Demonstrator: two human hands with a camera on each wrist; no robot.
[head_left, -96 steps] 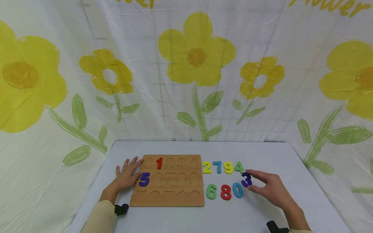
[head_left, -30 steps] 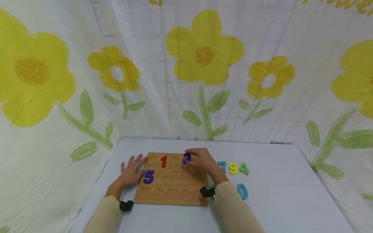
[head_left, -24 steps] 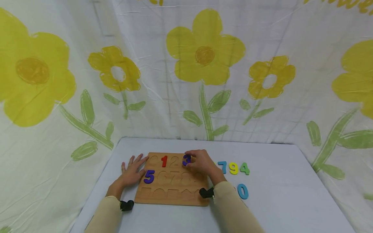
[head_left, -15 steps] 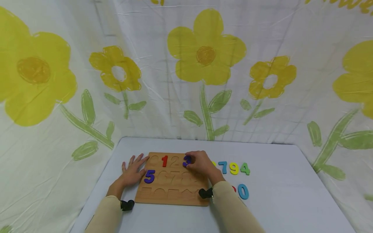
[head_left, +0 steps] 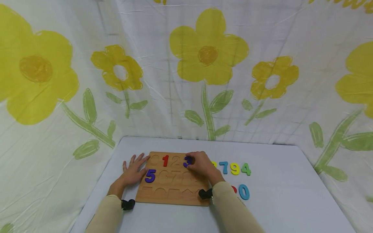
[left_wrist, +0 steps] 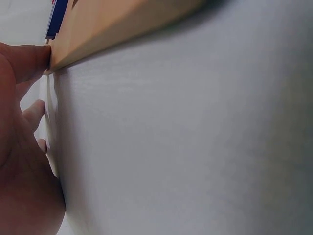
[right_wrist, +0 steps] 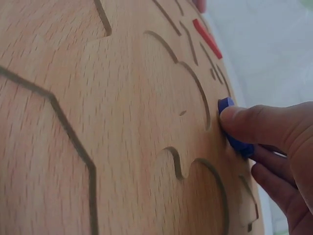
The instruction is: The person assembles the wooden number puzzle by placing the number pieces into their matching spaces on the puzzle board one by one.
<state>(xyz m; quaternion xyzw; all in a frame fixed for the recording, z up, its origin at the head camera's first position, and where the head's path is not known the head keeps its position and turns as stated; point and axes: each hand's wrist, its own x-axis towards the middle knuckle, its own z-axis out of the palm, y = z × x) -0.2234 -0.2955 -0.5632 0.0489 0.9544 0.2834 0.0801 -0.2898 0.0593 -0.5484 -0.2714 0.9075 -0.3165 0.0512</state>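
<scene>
My right hand (head_left: 201,164) pinches a dark blue number 3 (head_left: 187,161) between thumb and forefinger, at the 3-shaped recess in the top row of a wooden number puzzle board (head_left: 175,197). In the right wrist view the number 3 (right_wrist: 235,137) touches the board; whether it lies fully in its recess I cannot tell. My left hand (head_left: 132,173) rests with spread fingers against the board's left edge, and its thumb (left_wrist: 32,61) touches the side of the wood. A red number 1 (head_left: 165,160) and a dark blue number 5 (head_left: 150,175) sit in the board.
Right of the board lie a blue 7 (head_left: 223,167), a yellow 9 (head_left: 234,168), a green 4 (head_left: 246,169) and a blue 0 (head_left: 243,192). A yellow piece (head_left: 214,163) and a red piece (head_left: 234,189) are partly hidden by my right arm. A flowered curtain (head_left: 163,113) hangs behind the white table (head_left: 279,194).
My right hand has carried the number 3 leftward from the table onto the board's top row, then shifted it only slightly there. My left hand has stayed at the board's edge.
</scene>
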